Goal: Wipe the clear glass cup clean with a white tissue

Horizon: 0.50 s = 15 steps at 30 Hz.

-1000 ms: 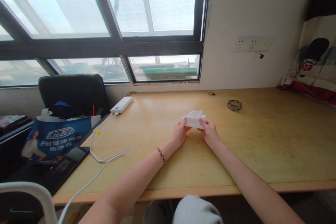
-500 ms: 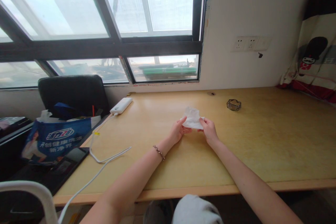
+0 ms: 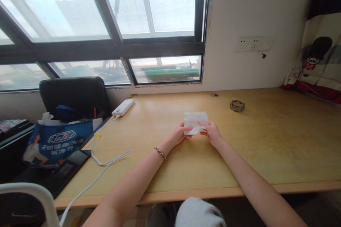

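A thin white tissue [image 3: 195, 117] is stretched between my two hands, just over the middle of the wooden table [image 3: 170, 166]. My left hand [image 3: 181, 133] pinches its left side, thumb on top and fingers underneath. The right side is pinched by my right hand [image 3: 212, 133] in the same way. The upper edge of the tissue looks fairly straight, while the lower edge curls between my thumbs. A braided bracelet [image 3: 160, 154] circles my left wrist.
A dark openwork ring-shaped object [image 3: 237, 106] lies at the back right. On the left edge sits a white power bank [image 3: 123, 108] with a white cable [image 3: 106, 163]. Beyond that side stand a black chair [image 3: 76, 94] and a blue bag [image 3: 64, 140].
The tissue was crumpled and uneven; now it is spread into a flatter rectangle. Both thumbs have shifted inward over it, and the hands have barely moved otherwise.
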### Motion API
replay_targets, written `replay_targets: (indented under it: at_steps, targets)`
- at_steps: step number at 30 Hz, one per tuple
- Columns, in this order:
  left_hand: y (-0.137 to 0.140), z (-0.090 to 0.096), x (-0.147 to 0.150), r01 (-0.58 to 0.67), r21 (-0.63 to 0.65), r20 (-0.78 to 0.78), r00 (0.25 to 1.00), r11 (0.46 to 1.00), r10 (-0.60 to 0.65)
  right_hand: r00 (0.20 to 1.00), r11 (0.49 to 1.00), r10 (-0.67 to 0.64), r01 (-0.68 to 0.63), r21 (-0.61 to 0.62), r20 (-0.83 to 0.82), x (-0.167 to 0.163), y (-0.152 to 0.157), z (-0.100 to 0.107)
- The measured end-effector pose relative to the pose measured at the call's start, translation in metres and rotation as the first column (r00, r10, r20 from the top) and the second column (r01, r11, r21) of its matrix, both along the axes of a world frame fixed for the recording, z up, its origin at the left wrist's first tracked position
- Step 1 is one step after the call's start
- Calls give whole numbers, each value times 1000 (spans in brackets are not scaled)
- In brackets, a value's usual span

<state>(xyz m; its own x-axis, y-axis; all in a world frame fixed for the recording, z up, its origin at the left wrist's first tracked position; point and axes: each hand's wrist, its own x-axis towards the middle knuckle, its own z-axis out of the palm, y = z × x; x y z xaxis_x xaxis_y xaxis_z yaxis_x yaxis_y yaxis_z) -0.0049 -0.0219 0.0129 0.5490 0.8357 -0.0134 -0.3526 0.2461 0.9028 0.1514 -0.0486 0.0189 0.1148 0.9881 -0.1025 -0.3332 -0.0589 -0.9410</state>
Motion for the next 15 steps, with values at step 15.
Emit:
replay_targets:
  at_steps: [15]
  targets:
    - [-3, 2, 1, 59, -18, -19, 998, 998, -60, 999, 989, 11, -18, 144, 50, 1, 2, -3]
